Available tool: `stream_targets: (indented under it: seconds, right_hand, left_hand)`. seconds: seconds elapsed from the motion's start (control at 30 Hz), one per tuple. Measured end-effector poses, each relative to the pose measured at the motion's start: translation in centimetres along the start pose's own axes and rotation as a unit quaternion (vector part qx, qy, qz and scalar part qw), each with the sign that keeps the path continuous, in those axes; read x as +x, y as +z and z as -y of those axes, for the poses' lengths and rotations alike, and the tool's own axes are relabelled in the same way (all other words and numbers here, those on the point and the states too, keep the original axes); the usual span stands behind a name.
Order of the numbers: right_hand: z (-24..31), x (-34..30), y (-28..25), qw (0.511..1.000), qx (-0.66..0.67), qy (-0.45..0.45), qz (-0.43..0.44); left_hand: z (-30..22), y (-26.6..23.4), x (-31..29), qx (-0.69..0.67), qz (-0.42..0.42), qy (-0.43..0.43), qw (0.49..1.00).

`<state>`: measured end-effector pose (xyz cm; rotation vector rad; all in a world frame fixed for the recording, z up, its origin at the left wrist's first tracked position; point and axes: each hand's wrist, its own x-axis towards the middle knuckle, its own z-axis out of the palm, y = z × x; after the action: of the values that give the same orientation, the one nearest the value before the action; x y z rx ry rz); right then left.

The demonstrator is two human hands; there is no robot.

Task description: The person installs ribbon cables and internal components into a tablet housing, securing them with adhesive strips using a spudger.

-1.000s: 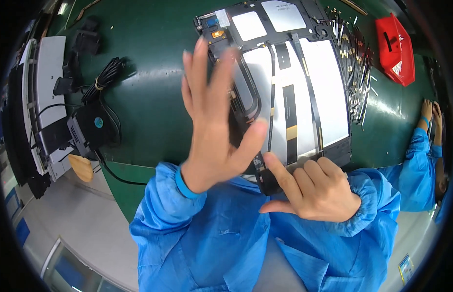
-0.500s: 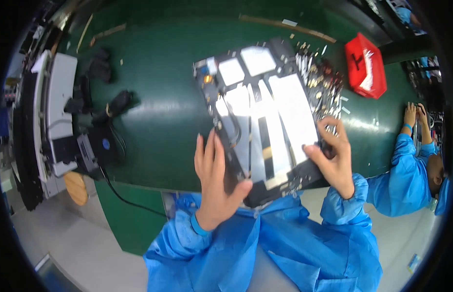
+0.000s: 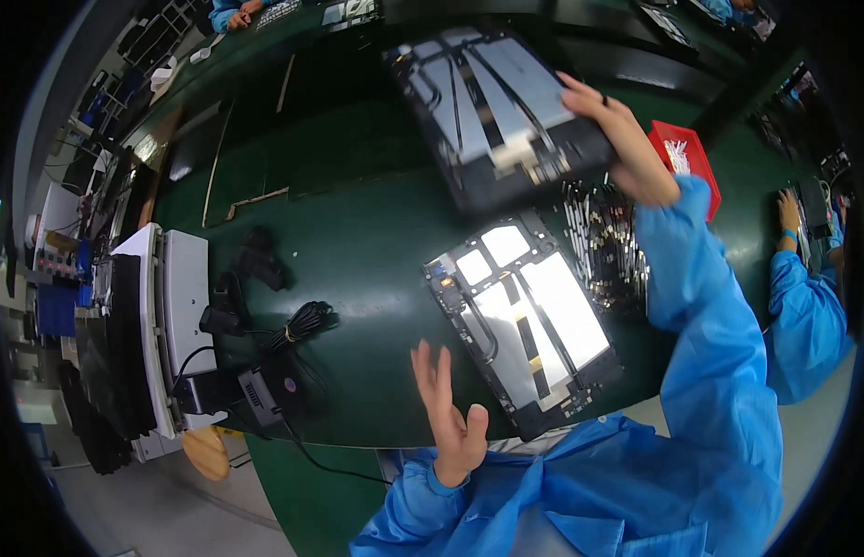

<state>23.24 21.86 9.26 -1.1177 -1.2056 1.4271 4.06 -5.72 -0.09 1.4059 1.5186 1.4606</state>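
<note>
My right hand (image 3: 618,139) is stretched far forward, gripping the right edge of an opened tablet (image 3: 460,93). That tablet is raised above the bench, slightly blurred, with its battery cells and circuit boards facing up. A second opened tablet (image 3: 567,320) of the same kind lies near the bench's front edge, showing silvery cells, black ribbon cables and a dark frame. My left hand (image 3: 451,418) hovers by the lower left side of this second tablet, fingers spread and holding nothing.
Right of the tablets lies a heap of small loose parts (image 3: 604,246), with a red bin (image 3: 703,176) beyond it. Bundled black cables (image 3: 307,325) and a white-sided machine (image 3: 186,306) are on the left. A co-worker's blue sleeve (image 3: 803,316) appears at the right.
My right hand has moved forward, carrying one tablet up and away; another tablet now shows beneath where it was. My left hand has come off the tablet's left edge. The view has shifted.
</note>
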Motion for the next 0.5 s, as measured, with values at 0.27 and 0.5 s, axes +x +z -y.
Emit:
stream_targets:
  seconds: [0.27,0.5]
  right_hand:
    - [-5.4,12.5,-2.0,0.991,-0.094,0.021,-0.092]
    - [3.6,4.8,-0.9,0.918,-0.377,-0.092,0.076]
  left_hand:
    - [0.3,-0.3,-0.3,-0.072,-0.013,-0.036,0.997]
    - [0.5,0.0,-0.1,-0.051,-0.037,-0.027,0.998]
